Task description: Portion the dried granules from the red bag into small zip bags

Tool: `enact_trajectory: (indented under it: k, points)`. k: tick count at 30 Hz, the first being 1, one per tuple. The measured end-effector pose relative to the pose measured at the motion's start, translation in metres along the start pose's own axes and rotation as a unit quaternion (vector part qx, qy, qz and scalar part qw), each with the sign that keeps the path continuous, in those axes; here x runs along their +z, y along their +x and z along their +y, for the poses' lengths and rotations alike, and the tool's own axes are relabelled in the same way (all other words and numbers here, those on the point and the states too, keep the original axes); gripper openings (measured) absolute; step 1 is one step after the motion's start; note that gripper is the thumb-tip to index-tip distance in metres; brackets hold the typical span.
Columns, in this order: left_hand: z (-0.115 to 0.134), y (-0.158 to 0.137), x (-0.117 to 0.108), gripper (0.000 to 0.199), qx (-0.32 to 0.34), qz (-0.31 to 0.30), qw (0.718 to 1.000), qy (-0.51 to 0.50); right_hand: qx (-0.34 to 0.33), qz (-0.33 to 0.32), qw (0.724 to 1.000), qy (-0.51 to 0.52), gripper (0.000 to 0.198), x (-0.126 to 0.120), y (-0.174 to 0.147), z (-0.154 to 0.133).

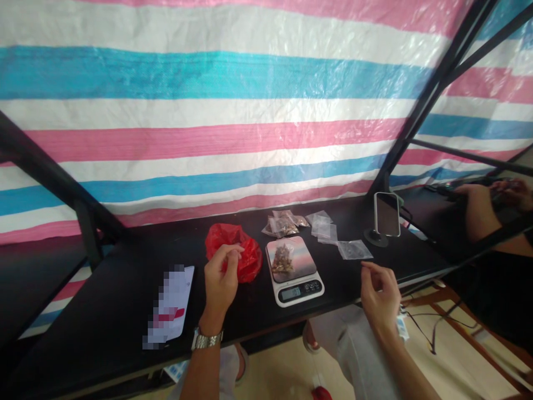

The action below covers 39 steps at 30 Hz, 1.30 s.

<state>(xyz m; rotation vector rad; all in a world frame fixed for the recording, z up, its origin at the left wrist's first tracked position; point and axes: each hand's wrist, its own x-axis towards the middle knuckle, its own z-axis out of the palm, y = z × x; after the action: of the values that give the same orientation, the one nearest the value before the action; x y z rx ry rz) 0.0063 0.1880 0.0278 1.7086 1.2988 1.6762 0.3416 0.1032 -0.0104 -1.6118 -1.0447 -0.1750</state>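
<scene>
The person's two forearms are crossing the near edge of the scene, and beyond them a striped sheet is filling the far side. Below it a black table is spanning the view. Left of the middle, a red bag is lying crumpled, and just to its right a white scale is bearing a filled packet on the left part of its plate. Other filled packets are lying heaped on the far side of the scale, with thin clear bags lying to their right.

Weighing seems to be the step in hand. To do it well, the packet should be sitting wholly on the plate, and both hands should be staying off it while the digits, too small here to read surely, are settling.

The left hand is overlapping the red bag, its fingers curling toward the thumb; I cannot tell whether they are pinching plastic. The right hand is resting in the air just near of the closest clear bag, its fingers loosely bending, nothing showing between them; whether the tips are meeting is unclear.
</scene>
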Motion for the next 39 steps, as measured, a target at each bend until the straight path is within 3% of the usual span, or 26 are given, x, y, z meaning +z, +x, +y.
enact_trajectory:
  k: [5, 9, 14, 20, 24, 26, 29, 31, 34, 36, 39]
  points:
    - [0.005, 0.003, 0.005, 0.028, 0.031, -0.025, 0.999, 0.023, -0.080, -0.120, 0.989, 0.007, 0.031, 0.006, -0.005, -0.013]
    - [0.009, 0.001, 0.010, 0.028, 0.036, -0.040, 0.998, 0.035, -0.108, -0.176, 0.978, 0.000, 0.033, 0.016, -0.004, -0.017]
    - [0.007, -0.002, 0.017, 0.026, 0.042, -0.057, 0.997, 0.040, -0.154, -0.254, 0.955, -0.015, 0.032, 0.057, 0.016, -0.035]
    - [0.008, -0.008, 0.026, 0.026, 0.062, -0.093, 0.992, 0.061, -0.118, -0.367, 0.914, -0.124, 0.026, 0.105, 0.044, -0.074]
    - [0.010, -0.010, 0.034, 0.025, 0.060, -0.096, 0.993, 0.044, -0.070, -0.438, 0.895, -0.055, 0.012, 0.113, 0.050, -0.093]
    - [0.008, -0.009, 0.037, 0.025, 0.030, -0.053, 0.998, 0.007, -0.062, -0.479, 0.875, 0.035, 0.013, 0.113, 0.052, -0.104]
    - [0.001, -0.006, 0.038, 0.032, -0.066, 0.023, 0.995, -0.066, -0.047, -0.533, 0.824, 0.186, 0.018, 0.116, 0.054, -0.129]
    - [-0.004, -0.003, 0.036, 0.044, -0.136, 0.016, 0.982, -0.128, -0.044, -0.546, 0.804, 0.231, 0.019, 0.121, 0.055, -0.151]
    - [-0.008, -0.001, 0.033, 0.055, -0.227, -0.002, 0.942, -0.247, -0.059, -0.535, 0.819, 0.198, 0.012, 0.134, 0.054, -0.185]
    - [-0.008, 0.000, 0.031, 0.053, -0.280, 0.022, 0.903, -0.326, -0.057, -0.530, 0.832, 0.153, 0.006, 0.146, 0.051, -0.203]
    - [-0.008, 0.001, 0.027, 0.046, -0.326, 0.050, 0.860, -0.389, -0.052, -0.559, 0.822, 0.096, 0.014, 0.164, 0.043, -0.218]
